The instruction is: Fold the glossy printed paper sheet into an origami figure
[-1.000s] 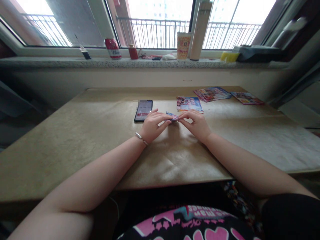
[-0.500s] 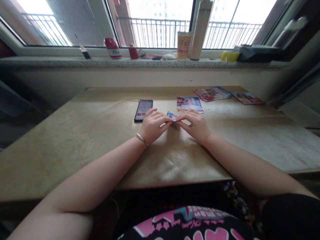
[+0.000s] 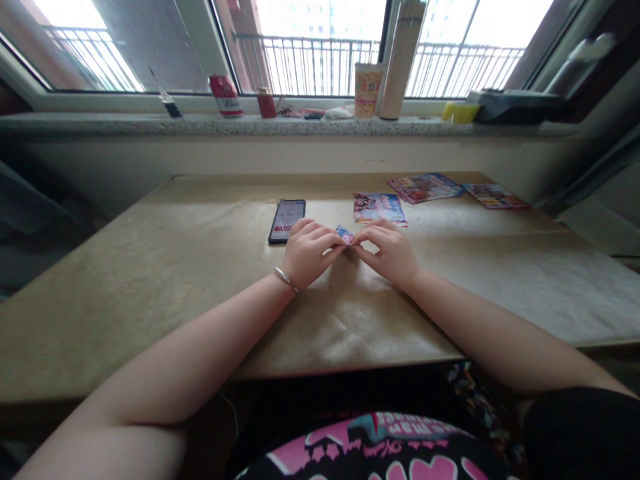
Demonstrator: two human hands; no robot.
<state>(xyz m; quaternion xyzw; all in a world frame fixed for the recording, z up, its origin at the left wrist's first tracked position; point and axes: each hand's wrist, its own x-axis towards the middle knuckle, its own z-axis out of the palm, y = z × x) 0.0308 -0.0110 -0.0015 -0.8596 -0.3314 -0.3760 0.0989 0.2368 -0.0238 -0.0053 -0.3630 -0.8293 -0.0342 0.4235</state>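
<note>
Between my two hands is a small folded piece of printed paper (image 3: 344, 233), blue, white and pink. My left hand (image 3: 311, 252) pinches its near edge from the left with thumb and fingertips. From the right, my right hand (image 3: 387, 252) pinches the same edge, its fingertips nearly touching the left ones. The fingers hide part of the paper. A phone (image 3: 287, 220) with a lit screen lies just beyond my left hand. Beyond my right hand lies a flat stack of printed sheets (image 3: 379, 207).
A fanned pile of printed sheets (image 3: 427, 187) lies at the table's back right, beside another small stack (image 3: 495, 196). On the windowsill (image 3: 300, 125) stand a red can (image 3: 226, 97), a red bottle (image 3: 266, 103), a patterned cup (image 3: 367, 91) and a tall cylinder (image 3: 401, 63).
Both hands have shifted very slightly, with the folded paper still pinched between them and moved a little toward me. The phone and sheets have stayed put.
</note>
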